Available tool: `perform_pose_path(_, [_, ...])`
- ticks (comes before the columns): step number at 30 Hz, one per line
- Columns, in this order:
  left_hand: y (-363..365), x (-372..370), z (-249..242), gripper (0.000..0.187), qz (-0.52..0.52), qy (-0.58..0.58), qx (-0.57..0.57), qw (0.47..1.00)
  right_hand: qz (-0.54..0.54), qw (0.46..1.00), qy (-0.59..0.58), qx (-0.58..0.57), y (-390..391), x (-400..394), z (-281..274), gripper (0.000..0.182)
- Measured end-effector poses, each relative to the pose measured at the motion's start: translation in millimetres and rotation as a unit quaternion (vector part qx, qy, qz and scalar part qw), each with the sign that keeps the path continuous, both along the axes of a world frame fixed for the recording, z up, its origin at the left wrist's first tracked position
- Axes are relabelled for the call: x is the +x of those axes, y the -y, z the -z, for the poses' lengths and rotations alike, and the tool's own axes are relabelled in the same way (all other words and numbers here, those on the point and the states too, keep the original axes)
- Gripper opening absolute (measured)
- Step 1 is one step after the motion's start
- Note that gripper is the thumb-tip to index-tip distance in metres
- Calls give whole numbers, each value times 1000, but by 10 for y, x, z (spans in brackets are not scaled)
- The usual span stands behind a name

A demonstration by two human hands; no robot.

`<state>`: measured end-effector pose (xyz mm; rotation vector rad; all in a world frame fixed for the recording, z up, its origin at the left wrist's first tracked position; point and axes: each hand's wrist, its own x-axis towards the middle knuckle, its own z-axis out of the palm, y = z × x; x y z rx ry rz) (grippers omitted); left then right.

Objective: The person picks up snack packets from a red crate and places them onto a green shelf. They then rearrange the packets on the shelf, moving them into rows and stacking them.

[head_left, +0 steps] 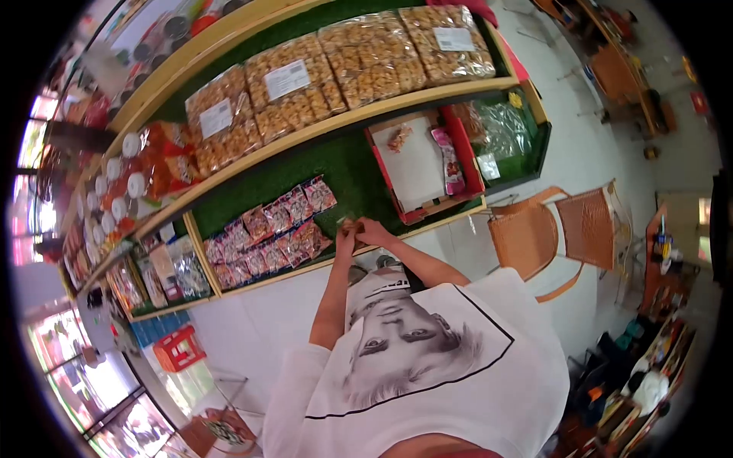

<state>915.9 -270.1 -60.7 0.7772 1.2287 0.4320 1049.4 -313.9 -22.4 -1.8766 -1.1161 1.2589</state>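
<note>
Both of my hands meet over the front edge of the green-lined display shelf [352,169]. My left hand [347,233] and my right hand [371,232] have their fingers bent together, and what is between them is too small to make out. Just left of them, rows of small pink and red snack packets [263,235] lie on the green lining. Right of my hands and further back sits a red-edged cardboard box [412,172] holding a pink packet [448,162] and a small brown item [398,138].
Large bags of brown snacks [286,88] stand on the upper tier, with white-capped containers [136,185] at the left. Clear plastic bags [500,130] lie at the shelf's right end. Beside it stands a brown chair [523,240]; a red stool [179,348] is lower left.
</note>
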Motion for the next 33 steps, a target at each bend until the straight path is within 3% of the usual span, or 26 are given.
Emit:
perform_pose_path(1, [-41, -55, -109, 37, -17, -4, -40, 999, -16, 1000, -8, -14, -93, -62, 23, 50])
perform_pose_path(4, [-206, -228, 3, 32, -21, -45, -5, 999, -48, 998, -32, -36, -260, -216, 83, 49])
perform_pose_path(7, [-323, -309, 134, 34, 32, -145, 111, 983, -54, 996, -60, -30, -343, -320, 251, 46])
perform_pose_path(8, [-346, -291, 65, 46, 53, -148, 152, 976, -86, 993, -45, -63, -404, -313, 228, 49])
perform_pose_path(10, [-526, -479, 712, 53, 114, -254, 204, 939, -66, 993, -83, -52, -451, -388, 517, 51])
perform_pose_path(13, [-486, -196, 34, 42, 210, -461, 218, 834, -11, 984, -170, -43, -406, -440, 665, 51])
perform_pose_path(16, [-660, -669, 848, 51, 262, -460, 253, 810, 26, 986, -162, -43, -388, -363, 456, 48])
perform_pose_path(17, [-660, -405, 238, 63, 331, -464, 160, 806, 64, 993, -91, 39, -437, -400, 537, 35])
perform_pose_path(20, [-723, -566, 413, 72, 369, -520, 207, 742, 291, 907, -201, 230, -401, 114, -197, 20])
perform_pose_path(21, [-697, -578, 426, 80, 351, -567, 220, 712, 339, 898, -163, 230, -410, 339, -281, 17])
perform_pose_path(22, [-704, -656, 512, 70, 349, -559, 267, 703, 386, 885, -124, 228, -432, 603, -263, 15])
perform_pose_path(24, [-766, -678, 618, 54, 355, -546, 359, 668, 515, 825, -184, 142, -515, 1145, -79, 23])
perform_pose_path(26, [-757, -487, 496, 47, 335, -531, 474, 618, 559, 821, -16, 113, -617, 1617, 119, 34])
perform_pose_path(27, [-724, -254, 229, 46, 339, -515, 439, 653, 583, 808, 2, 85, -740, 1835, 389, 36])
perform_pose_path(28, [-724, -99, 96, 62, 313, -452, 425, 719, 604, 795, 21, 57, -877, 2018, 633, 38])
perform_pose_path(29, [-696, 43, 80, 47, 263, -401, 416, 772, 586, 808, 38, 42, -980, 2168, 690, 38])
perform_pose_path(33, [-612, 878, -552, 33, 288, -260, 493, 779, 522, 848, 93, 15, -1324, 2345, 757, 40])
